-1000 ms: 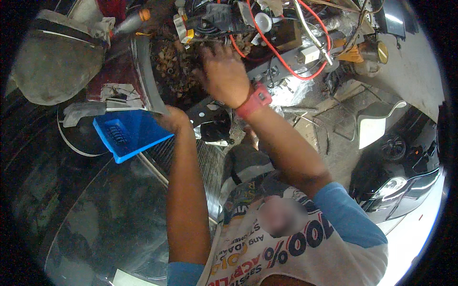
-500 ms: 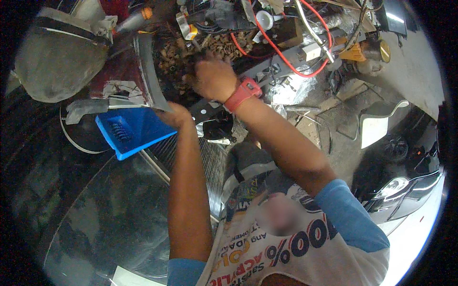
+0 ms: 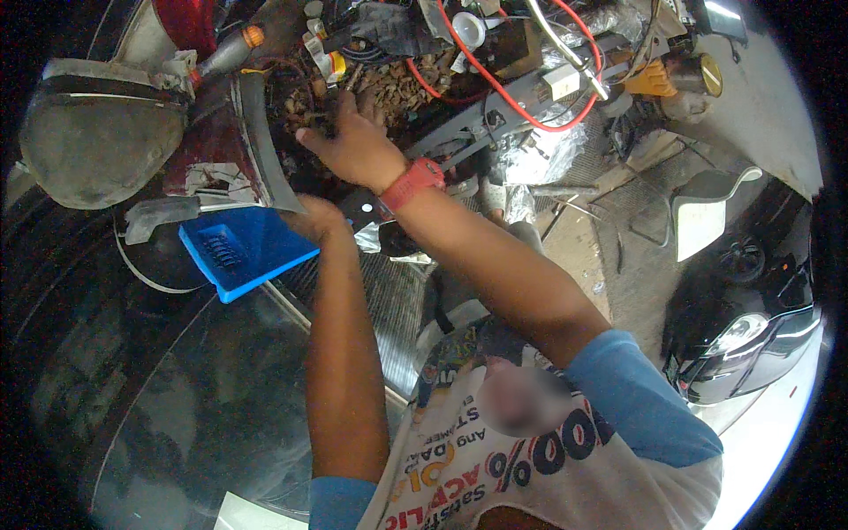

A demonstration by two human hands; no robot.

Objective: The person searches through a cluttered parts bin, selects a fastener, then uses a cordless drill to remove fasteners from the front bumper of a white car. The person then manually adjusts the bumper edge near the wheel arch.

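My right hand, with a red watch on its wrist, reaches over a heap of small brown pieces. Its fingers are spread, thumb out to the left, and nothing shows in them. My left hand is at the lower end of a dark red panel with a curved grey edge. That edge covers its fingers, so whether they grip the panel is hidden. Just left of this hand, a blue plastic tray with slots at one end lies tilted below the panel.
A red cable loops over the clutter at the upper right, near a white funnel. An orange-capped bottle lies at the upper left. A white chair and a black car stand at the right.
My right hand has shifted a little left over the brown pieces, and its blurred fingers now show spread. My left hand stays by the panel's lower end. The view has shifted slightly.
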